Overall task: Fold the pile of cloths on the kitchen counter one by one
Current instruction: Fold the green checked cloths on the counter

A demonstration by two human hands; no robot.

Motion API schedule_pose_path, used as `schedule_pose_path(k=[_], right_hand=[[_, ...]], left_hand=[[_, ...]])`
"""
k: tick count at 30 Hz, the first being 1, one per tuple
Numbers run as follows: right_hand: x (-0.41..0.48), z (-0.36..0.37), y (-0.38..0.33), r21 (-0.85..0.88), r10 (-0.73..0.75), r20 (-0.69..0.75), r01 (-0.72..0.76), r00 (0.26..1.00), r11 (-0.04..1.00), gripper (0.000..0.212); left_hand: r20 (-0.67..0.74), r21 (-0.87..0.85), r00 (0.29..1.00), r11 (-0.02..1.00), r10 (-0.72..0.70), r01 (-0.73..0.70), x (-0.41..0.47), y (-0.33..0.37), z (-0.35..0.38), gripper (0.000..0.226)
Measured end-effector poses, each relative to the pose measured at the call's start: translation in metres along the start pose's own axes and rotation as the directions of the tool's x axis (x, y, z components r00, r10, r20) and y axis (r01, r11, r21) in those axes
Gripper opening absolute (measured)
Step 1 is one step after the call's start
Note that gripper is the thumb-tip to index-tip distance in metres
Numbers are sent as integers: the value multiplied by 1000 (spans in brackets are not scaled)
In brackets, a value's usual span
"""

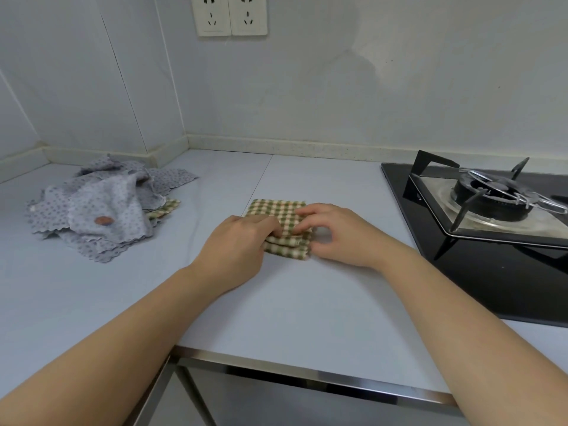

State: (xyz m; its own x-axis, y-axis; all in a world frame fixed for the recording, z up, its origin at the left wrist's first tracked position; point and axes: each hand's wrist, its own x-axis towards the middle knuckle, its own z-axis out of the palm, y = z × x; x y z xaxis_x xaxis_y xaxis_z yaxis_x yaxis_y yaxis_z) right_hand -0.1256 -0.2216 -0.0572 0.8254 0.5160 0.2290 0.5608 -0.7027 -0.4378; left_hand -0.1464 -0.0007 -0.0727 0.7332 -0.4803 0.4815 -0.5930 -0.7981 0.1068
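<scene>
As far as I can judge from the head view, I am midway through one cloth: the checked cloth (278, 210) lies on the counter (307, 302) in the middle, already doubled into a small thick packet with several layers showing along its near edge. My left hand (242, 244) sits at its left side, fingers curled in and pinching an upper layer near the packet's centre, I think to keep the fold from springing open. My right hand (335, 235) arches over the right edge, fingertips (302, 212) touching the top of the fabric and the thumb just beside the near right corner; whether it pinches a layer or only presses down, I cannot tell. The two hands are close together, their fingertips nearly meeting on the cloth.

The unfolded pile (101, 207) of grey dotted cloths waits well apart to the left, by the corner, with a second checked piece (164, 209) peeking out beneath it. That placement makes sense: the work space in front of me stays free, and the gas hob (491, 198) on the right is kept away from loose fabric.

Most of the task looks ahead of me. The next move calls for flattening this packet and setting it aside before I reach for the pile
</scene>
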Motion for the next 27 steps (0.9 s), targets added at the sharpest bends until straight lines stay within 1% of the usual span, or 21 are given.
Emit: schedule_pose_path(k=[2, 3, 6, 8, 10, 13, 16, 18, 20, 21, 24, 26, 27], right_hand=[[2, 4, -3, -4, -20, -43, 20, 999, 1000, 30], [3, 6, -5, -15, -36, -57, 35, 998, 999, 30], [7, 8, -10, -34, -96, -51, 94, 994, 995, 34], [8, 10, -9, -5, -118, -28, 117, 993, 993, 34], [8, 11, -7, 16, -112, -33, 112, 993, 994, 27], [8, 12, -6, -15, -111, -89, 110, 990, 994, 16], [9, 11, -6, -50, -139, -139, 133, 980, 990, 10], [9, 12, -6, -44, -139, -154, 134, 978, 990, 8], [9, 12, -5, -20, -122, -157, 121, 980, 992, 17], [9, 12, -5, 5, -103, -145, 104, 984, 995, 23], [8, 14, -8, 57, -69, -105, 75, 992, 996, 31], [8, 16, -11, 37, -61, -101, 65, 993, 997, 33], [8, 17, -12, 20, -57, -105, 59, 993, 998, 33]], left_hand=[[-28, -20, 999, 999, -28, 28, -1, 1, -1, 27], [-47, -9, 999, 1000, -15, 14, 0, 3, -1, 25], [-70, 25, 990, 993, 120, -119, 3, 2, -4, 25], [-60, 13, 982, 984, 181, -180, 2, -2, -7, 24], [-43, 11, 985, 986, 165, -165, 0, -7, -7, 23], [-31, 44, 992, 992, 121, -119, -1, -11, -2, 16], [-46, 69, 993, 992, 111, -107, -1, -15, -2, 18], [-45, 45, 995, 995, 88, -86, -2, -14, -5, 22], [-49, 10, 996, 997, 77, -76, -3, -9, -6, 29], [-57, 8, 995, 997, 80, -80, -3, -7, -5, 29], [-94, 31, 993, 997, 78, -75, -3, -6, 0, 16], [-144, -10, 989, 999, 29, -31, -3, -6, 0, 12], [-172, -35, 985, 999, 15, -21, -3, -6, 0, 14]])
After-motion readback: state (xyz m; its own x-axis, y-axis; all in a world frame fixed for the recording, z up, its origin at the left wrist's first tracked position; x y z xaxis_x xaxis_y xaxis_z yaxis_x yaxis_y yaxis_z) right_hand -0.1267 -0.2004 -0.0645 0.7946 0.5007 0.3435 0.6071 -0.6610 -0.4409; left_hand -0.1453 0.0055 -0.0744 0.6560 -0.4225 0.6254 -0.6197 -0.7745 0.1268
